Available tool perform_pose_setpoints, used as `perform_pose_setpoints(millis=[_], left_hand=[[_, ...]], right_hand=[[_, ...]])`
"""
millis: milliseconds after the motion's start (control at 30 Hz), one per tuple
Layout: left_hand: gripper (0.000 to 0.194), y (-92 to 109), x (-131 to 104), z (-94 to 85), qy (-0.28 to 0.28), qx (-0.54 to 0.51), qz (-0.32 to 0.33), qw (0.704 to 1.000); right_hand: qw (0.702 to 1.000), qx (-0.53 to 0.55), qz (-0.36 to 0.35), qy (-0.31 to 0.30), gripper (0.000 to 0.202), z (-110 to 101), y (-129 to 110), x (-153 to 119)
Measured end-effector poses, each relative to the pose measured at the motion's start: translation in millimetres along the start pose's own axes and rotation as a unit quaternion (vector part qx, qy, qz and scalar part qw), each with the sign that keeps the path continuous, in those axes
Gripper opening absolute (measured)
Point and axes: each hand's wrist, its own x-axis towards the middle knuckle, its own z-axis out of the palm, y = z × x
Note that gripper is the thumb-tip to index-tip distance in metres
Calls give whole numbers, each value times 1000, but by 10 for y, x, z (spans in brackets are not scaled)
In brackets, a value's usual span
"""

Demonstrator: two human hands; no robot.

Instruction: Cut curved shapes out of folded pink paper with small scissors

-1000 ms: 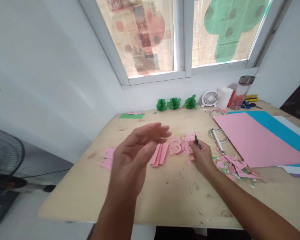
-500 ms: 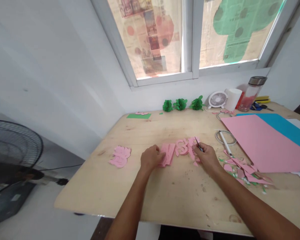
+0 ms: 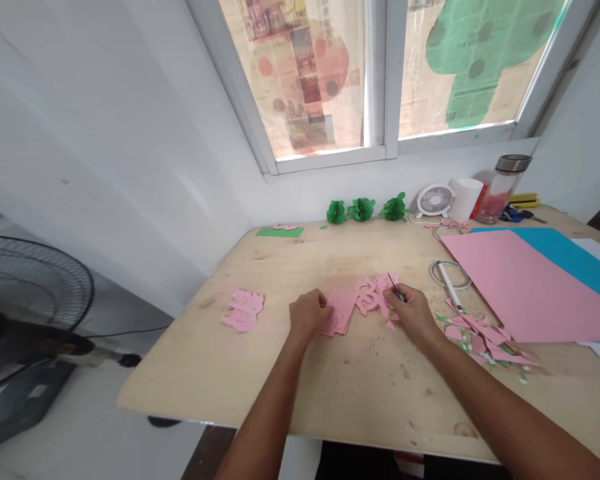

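My left hand (image 3: pixel 310 313) is closed with its fingertips on the left edge of a small stack of pink paper (image 3: pixel 340 312), which lies on the table. In my right hand (image 3: pixel 413 310) are what look like slim dark scissors (image 3: pixel 394 283), pointing up and to the left; their handles are mostly hidden by my fingers. Curved pink cut-outs (image 3: pixel 367 297) lie between the two hands. A further pink paper piece (image 3: pixel 387 281) sits under the scissors' tip, partly covered by my right fingers. Farther left rests a pile of pink cut-out shapes (image 3: pixel 244 311).
Pink and green scraps (image 3: pixel 490 337) lie right of my right arm, near a white pen (image 3: pixel 450 285) and large pink sheets (image 3: pixel 535 287). Green paper figures (image 3: pixel 363 209), a small white fan (image 3: pixel 435 199) and a glass bottle (image 3: pixel 505 190) line the wall. A floor fan (image 3: pixel 30 287) stands left.
The pink paper stack under my left hand has shifted and turned slightly, its lower end swinging right. The curved cut-outs beside it have turned a little. My right hand stays in nearly the same place.
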Motion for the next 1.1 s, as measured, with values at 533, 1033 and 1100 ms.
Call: perform_pose_setpoints(millis=[533,1033,1100], left_hand=[[5,-161,30,-57,12,-156,11,988],[8,-393,-31,-271,34,-210,-29,977],[10,-417,-40,-297,29,-228,-28,973]], right_hand=[[970,-230,-71,-14,32,-128,-6,76],[996,-81,-1,45,36,-124,10,92],[997,-59,-2,51,37,-117,18,88]])
